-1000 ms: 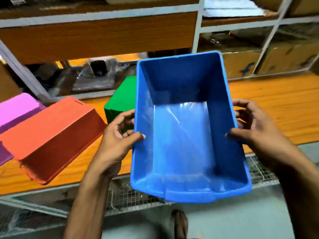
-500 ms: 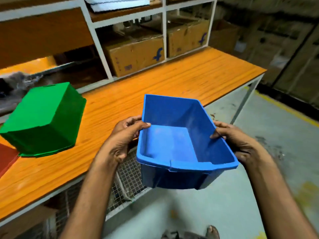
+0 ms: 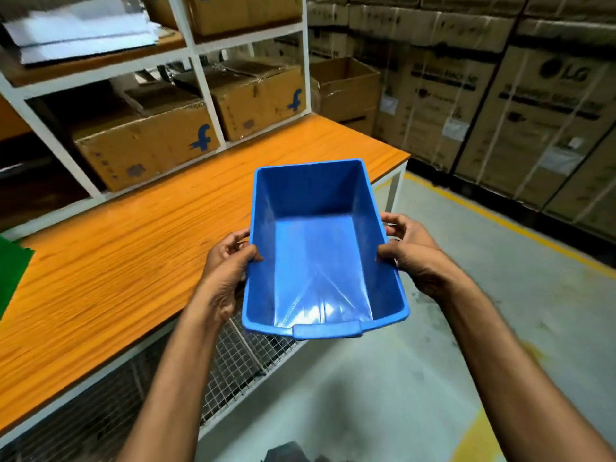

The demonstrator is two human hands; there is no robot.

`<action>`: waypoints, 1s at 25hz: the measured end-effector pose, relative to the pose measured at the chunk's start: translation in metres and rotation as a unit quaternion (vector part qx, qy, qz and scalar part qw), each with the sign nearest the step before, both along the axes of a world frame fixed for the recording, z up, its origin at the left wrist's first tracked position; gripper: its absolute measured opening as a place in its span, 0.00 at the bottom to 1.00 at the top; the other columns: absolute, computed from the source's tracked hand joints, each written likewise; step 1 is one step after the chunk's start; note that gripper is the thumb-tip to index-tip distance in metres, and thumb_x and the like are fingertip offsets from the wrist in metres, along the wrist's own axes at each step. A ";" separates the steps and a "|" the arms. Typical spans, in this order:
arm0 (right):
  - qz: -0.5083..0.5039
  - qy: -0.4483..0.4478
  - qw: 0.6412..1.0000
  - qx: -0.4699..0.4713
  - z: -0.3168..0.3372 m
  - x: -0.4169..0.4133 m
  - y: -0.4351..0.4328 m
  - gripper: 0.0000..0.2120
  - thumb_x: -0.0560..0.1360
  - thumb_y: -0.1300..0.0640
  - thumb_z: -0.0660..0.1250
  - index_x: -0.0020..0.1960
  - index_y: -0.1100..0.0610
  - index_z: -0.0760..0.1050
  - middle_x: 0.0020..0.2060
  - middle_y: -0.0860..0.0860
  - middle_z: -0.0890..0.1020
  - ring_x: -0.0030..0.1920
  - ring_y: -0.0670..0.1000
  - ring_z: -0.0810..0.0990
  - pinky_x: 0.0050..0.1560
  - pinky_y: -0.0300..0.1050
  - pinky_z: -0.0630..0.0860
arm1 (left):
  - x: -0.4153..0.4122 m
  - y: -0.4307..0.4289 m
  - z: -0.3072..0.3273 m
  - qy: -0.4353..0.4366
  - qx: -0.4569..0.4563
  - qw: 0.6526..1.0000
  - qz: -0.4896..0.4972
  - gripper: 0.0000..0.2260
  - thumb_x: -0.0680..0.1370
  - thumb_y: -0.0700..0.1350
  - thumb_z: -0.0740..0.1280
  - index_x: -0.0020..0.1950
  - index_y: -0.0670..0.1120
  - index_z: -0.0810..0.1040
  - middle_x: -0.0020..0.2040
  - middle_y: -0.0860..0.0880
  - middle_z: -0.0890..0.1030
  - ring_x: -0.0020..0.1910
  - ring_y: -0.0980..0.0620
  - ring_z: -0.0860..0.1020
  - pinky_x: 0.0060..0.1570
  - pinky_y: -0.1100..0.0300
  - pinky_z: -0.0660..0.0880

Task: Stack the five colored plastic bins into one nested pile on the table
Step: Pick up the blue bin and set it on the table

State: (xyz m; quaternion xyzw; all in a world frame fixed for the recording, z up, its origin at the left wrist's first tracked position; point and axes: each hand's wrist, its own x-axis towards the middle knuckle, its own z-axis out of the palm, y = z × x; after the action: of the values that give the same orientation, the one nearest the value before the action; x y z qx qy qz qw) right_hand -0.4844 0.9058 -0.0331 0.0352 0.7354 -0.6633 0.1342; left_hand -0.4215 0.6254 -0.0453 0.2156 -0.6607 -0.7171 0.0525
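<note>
Two hands grip | blue bin [image 3: 320, 248] between left hand [image 3: 230, 261] | right hand [image 3: 413, 251]

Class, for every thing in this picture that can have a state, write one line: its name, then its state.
Blue bin, empty, open side up, held off the table by both hands.
Left hand, grips the bin's left rim.
Right hand, grips the bin's right rim.
Green bin, lying on the table, mostly out of frame.
Shelf carton, flaps shut.
Carton beyond the table, top open.
</note>
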 end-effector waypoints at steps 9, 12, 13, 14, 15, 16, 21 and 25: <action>0.032 0.269 0.955 0.122 -0.001 -0.166 0.000 0.34 0.65 0.70 0.67 0.67 0.46 0.68 0.52 0.51 0.75 0.42 0.44 0.72 0.45 0.42 0.76 | -0.152 0.019 -0.004 0.180 -0.195 0.957 0.116 0.28 0.74 0.30 0.68 0.70 0.53 0.76 0.56 0.51 0.79 0.48 0.57 0.77 0.41 0.66 0.78; 0.032 0.305 0.943 0.127 0.002 -0.237 -0.015 0.33 0.66 0.69 0.68 0.67 0.48 0.69 0.52 0.47 0.74 0.43 0.43 0.71 0.46 0.40 0.75 | -0.211 0.006 0.002 0.225 -0.265 0.929 0.125 0.29 0.71 0.30 0.68 0.70 0.50 0.76 0.56 0.49 0.77 0.48 0.55 0.74 0.41 0.69 0.74; 0.032 0.303 0.944 0.127 0.003 -0.261 -0.020 0.33 0.66 0.71 0.69 0.66 0.47 0.68 0.51 0.46 0.74 0.43 0.41 0.71 0.45 0.40 0.75 | -0.230 0.001 0.004 0.232 -0.277 0.924 0.124 0.29 0.71 0.30 0.68 0.69 0.50 0.77 0.56 0.48 0.77 0.47 0.56 0.74 0.41 0.69 0.73; 0.035 0.298 0.945 0.129 0.005 -0.283 -0.025 0.33 0.67 0.72 0.69 0.66 0.47 0.68 0.49 0.45 0.73 0.42 0.40 0.71 0.45 0.39 0.75 | -0.248 -0.003 0.006 0.234 -0.284 0.922 0.124 0.29 0.71 0.29 0.68 0.69 0.49 0.77 0.55 0.47 0.77 0.47 0.57 0.73 0.40 0.69 0.73; 0.041 0.294 0.946 0.131 0.007 -0.301 -0.031 0.34 0.67 0.73 0.69 0.66 0.48 0.68 0.48 0.44 0.73 0.41 0.39 0.71 0.43 0.37 0.74 | -0.263 -0.009 0.006 0.228 -0.289 0.921 0.125 0.29 0.70 0.29 0.68 0.69 0.49 0.77 0.55 0.46 0.77 0.47 0.58 0.73 0.39 0.68 0.73; 0.048 0.289 0.947 0.130 0.008 -0.317 -0.036 0.34 0.67 0.74 0.69 0.66 0.48 0.68 0.47 0.45 0.73 0.40 0.39 0.70 0.42 0.35 0.74 | -0.275 -0.014 0.006 0.219 -0.291 0.923 0.125 0.29 0.71 0.30 0.68 0.69 0.51 0.77 0.55 0.47 0.78 0.46 0.59 0.73 0.38 0.66 0.73; 0.152 0.211 0.958 0.120 0.005 -0.417 -0.050 0.32 0.68 0.77 0.67 0.64 0.49 0.70 0.47 0.49 0.72 0.35 0.40 0.69 0.40 0.44 0.73 | -0.339 -0.037 -0.001 0.103 -0.235 0.960 0.109 0.28 0.72 0.31 0.70 0.67 0.55 0.75 0.48 0.50 0.76 0.32 0.60 0.71 0.34 0.62 0.73; 0.249 0.117 0.953 0.124 0.000 -0.515 -0.060 0.27 0.70 0.77 0.67 0.58 0.50 0.73 0.47 0.51 0.74 0.36 0.48 0.74 0.33 0.44 0.75 | -0.397 -0.038 0.000 -0.008 -0.148 0.984 0.096 0.23 0.74 0.31 0.71 0.62 0.52 0.74 0.50 0.45 0.76 0.40 0.51 0.81 0.32 0.56 0.78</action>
State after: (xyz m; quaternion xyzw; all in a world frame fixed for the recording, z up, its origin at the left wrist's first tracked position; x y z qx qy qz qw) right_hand -0.9995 0.8456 -0.0331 -0.2106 0.8076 -0.5119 0.2033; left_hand -0.8182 0.5877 -0.0458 0.2734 -0.7360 -0.6016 0.1470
